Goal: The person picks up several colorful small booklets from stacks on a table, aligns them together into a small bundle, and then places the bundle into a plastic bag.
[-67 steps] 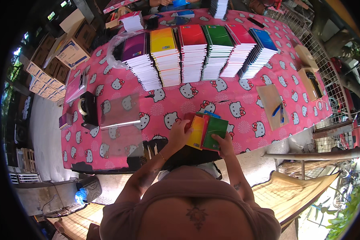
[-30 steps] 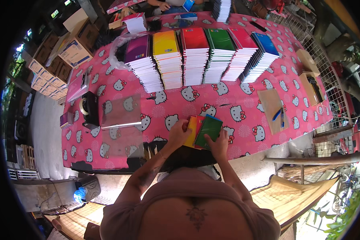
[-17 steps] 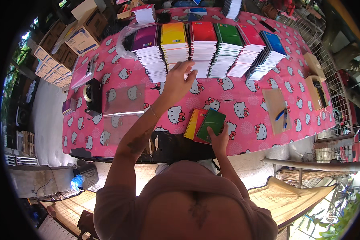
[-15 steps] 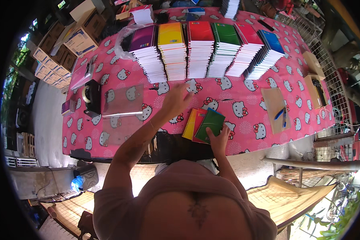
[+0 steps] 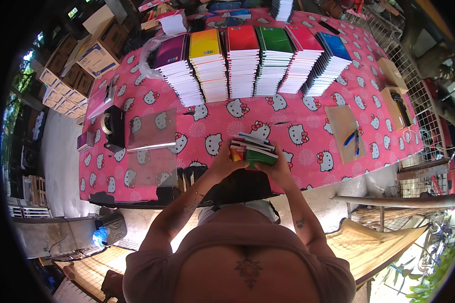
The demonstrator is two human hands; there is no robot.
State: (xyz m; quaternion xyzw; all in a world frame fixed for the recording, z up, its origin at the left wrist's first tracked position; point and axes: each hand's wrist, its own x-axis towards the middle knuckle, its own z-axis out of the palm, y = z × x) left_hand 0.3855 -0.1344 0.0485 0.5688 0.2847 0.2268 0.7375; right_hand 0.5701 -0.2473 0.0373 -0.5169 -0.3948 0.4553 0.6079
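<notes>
Near the table's front edge, a small bundle of spiral notebooks point(image 5: 262, 158) is tilted up on edge between my two hands. Green, yellow and red covers show at its near side, with white page edges above. My left hand point(image 5: 224, 165) grips the left side of the bundle, its thumb over the front. Round the right side closes my right hand point(image 5: 278, 169), also with the thumb in front. Beyond them stands a row of tall notebook stacks: purple point(image 5: 172, 51), yellow point(image 5: 204, 43), red point(image 5: 242, 38), green point(image 5: 274, 40), pinkish red point(image 5: 304, 39) and blue point(image 5: 333, 46).
Clear plastic sleeves point(image 5: 151, 129) lie to the left, beside a black tape dispenser point(image 5: 116, 129). On the right, blue pens point(image 5: 352, 139) rest on a brown sheet point(image 5: 341, 123). Cardboard boxes point(image 5: 98, 55) are piled past the table's left side.
My left hand has come back from near the stacks to the bundle. The notebooks, fanned flat under my right hand before, are now gathered and tilted up between both hands.
</notes>
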